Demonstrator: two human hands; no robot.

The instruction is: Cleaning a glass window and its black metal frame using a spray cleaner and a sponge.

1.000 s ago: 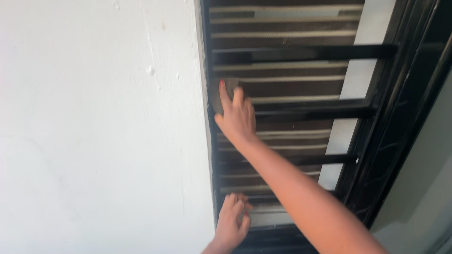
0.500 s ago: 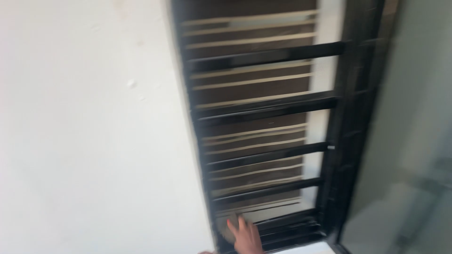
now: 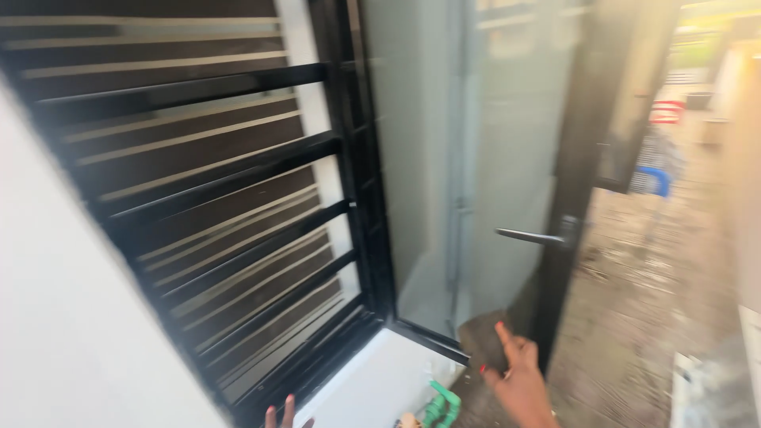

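Grey-brown cleaning pad (image 3: 485, 339), a flat dull rectangle, sits pinched in the right hand (image 3: 519, 379), fingers closed on its lower edge, and is held up against the bottom corner of the frosted glass window pane (image 3: 444, 158) where it meets the black metal window frame (image 3: 366, 182). Only the fingertips of the left hand (image 3: 279, 414) show at the bottom edge, spread apart and holding nothing, just below the lowest of the black horizontal window bars (image 3: 238, 178) and near the white sill (image 3: 372, 380).

Judging from how things lie, the wiping looks to be under way at the foot of the window. The bars and frame appear dark and even, though motion blur hides any dust or streaks, so how much is already clean cannot be told. The large pane above the pad, reaching up past the silver lever handle (image 3: 533, 235), would seem to be the greater part left.

Beneath the right hand lies a small green plastic object (image 3: 440, 406), too blurred to identify, close to the pad. To the right stretches a wet brown tiled floor (image 3: 642, 317) with a blue container (image 3: 655, 179) far off. The lever handle juts out into the pane's face, and the black upright beside it narrows the reach; both would likely interrupt a broad sweep.
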